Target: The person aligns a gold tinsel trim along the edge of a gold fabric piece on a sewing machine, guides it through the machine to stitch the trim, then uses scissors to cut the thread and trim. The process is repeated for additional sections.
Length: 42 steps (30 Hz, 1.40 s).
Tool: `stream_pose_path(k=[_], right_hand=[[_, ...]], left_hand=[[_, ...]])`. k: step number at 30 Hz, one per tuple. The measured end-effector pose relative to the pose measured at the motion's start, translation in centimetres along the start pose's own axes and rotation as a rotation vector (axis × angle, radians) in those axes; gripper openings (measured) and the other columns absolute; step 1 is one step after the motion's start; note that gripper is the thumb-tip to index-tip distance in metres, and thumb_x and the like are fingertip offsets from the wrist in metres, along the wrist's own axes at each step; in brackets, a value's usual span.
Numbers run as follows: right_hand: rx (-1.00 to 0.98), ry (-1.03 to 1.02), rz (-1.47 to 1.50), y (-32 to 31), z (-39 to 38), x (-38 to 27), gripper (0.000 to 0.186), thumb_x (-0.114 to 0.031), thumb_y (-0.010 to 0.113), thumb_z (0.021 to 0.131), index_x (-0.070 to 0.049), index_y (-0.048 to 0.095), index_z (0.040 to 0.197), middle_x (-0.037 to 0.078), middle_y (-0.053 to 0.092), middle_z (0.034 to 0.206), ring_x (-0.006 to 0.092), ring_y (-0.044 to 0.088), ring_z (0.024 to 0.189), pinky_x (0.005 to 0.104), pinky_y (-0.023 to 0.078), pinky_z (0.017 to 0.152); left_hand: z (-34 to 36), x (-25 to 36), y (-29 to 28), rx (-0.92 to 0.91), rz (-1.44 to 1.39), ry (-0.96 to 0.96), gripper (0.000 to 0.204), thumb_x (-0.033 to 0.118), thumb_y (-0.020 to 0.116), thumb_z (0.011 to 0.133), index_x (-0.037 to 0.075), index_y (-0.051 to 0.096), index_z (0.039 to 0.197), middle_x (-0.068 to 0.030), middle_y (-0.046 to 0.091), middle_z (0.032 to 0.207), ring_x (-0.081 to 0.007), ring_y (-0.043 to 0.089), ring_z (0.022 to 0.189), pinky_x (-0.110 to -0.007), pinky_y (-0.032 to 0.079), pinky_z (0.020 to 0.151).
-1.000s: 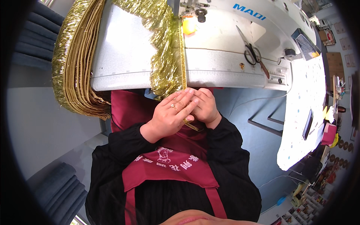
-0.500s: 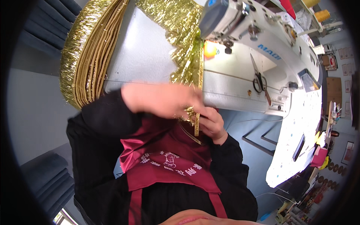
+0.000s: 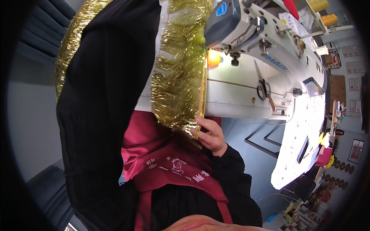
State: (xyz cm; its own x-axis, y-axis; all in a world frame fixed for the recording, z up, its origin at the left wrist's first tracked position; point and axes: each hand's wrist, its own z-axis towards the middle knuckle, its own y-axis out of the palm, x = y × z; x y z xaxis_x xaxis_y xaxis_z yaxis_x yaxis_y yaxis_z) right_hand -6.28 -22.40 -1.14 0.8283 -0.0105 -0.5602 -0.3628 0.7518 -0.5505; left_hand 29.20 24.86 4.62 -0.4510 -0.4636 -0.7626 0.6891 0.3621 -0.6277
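Observation:
A strip of gold tinsel fringe (image 3: 175,81) runs from beside the sewing machine's head toward my body, with a flat gold band along its right edge. My right hand (image 3: 211,135) pinches this band near the strip's close end, just off the table's front edge. My left arm, in a black sleeve (image 3: 111,69), stretches forward across the left side; its hand lies beyond the upper edge of the picture. Behind that sleeve shows part of a thick roll of the same gold fringe (image 3: 63,50). The white sewing machine (image 3: 277,52) stands right of the strip.
Scissors (image 3: 263,87) lie on the machine bed beneath the arm. An orange object (image 3: 213,58) glows under the lamp near the needle. Yellow thread cones (image 3: 329,19) stand at the far right. A pale-covered table (image 3: 283,169) with a dark flat object (image 3: 303,149) is at the right.
My left hand has left the band by my right hand and gone far forward, out of view. The fringe now lies straighter and spread flat, while my right hand has moved slightly nearer.

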Motion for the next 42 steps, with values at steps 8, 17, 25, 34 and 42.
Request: stream_pose_path(k=[8,17,25,34,42], right_hand=[[0.113,-0.081,-0.068,-0.4,1.1,-0.6,0.027,-0.005,0.086,0.080,-0.004,0.077,0.106,0.020,0.065,0.131,0.0339,0.073,0.101,0.0405,0.062,0.084],[0.150,-0.234,-0.088,-1.2,3.1,-1.2,0.024,-0.006,0.084,0.079,-0.004,0.074,0.101,0.011,0.067,0.117,0.0278,0.071,0.091,0.0390,0.060,0.073],[0.256,0.204,-0.374,-0.1,4.9,1.2,0.056,-0.026,0.084,0.086,-0.006,0.064,0.134,0.013,0.064,0.132,0.0320,0.062,0.120,0.0422,0.048,0.102],[-0.316,0.461,-0.967,12.5,7.0,5.0,0.052,-0.018,0.066,0.096,-0.004,0.052,0.144,0.018,0.054,0.147,0.0388,0.050,0.135,0.0453,0.041,0.109],[-0.589,0.217,-0.642,14.6,-0.9,6.4,0.035,-0.015,0.062,0.095,-0.005,0.064,0.128,0.020,0.065,0.127,0.0372,0.062,0.114,0.0432,0.050,0.090]], left_hand=[[-0.7,13.0,-25.5,-0.682,-0.532,-0.443,0.036,0.000,0.057,0.093,0.009,0.068,0.125,-0.0133,0.076,0.107,-0.0342,0.075,0.093,-0.044,0.061,0.082],[0.7,22.2,-35.9,0.034,-1.097,0.046,0.032,0.017,0.067,0.082,0.014,0.071,0.114,-0.0003,0.071,0.114,-0.0225,0.060,0.126,-0.046,0.035,0.112],[-2.6,20.1,-35.1,0.294,-0.857,-0.081,0.023,0.023,0.069,0.065,0.014,0.068,0.086,0.0012,0.065,0.104,-0.0223,0.061,0.098,-0.037,0.046,0.085],[0.6,24.8,-34.6,0.090,-1.315,0.003,0.017,0.009,0.067,0.069,0.006,0.067,0.086,-0.0074,0.064,0.099,-0.0289,0.067,0.093,-0.042,0.057,0.077],[0.0,28.6,-33.2,-0.124,-1.238,0.062,0.014,0.015,0.062,0.085,0.006,0.066,0.095,-0.0068,0.064,0.106,-0.0258,0.065,0.101,-0.036,0.054,0.090]])
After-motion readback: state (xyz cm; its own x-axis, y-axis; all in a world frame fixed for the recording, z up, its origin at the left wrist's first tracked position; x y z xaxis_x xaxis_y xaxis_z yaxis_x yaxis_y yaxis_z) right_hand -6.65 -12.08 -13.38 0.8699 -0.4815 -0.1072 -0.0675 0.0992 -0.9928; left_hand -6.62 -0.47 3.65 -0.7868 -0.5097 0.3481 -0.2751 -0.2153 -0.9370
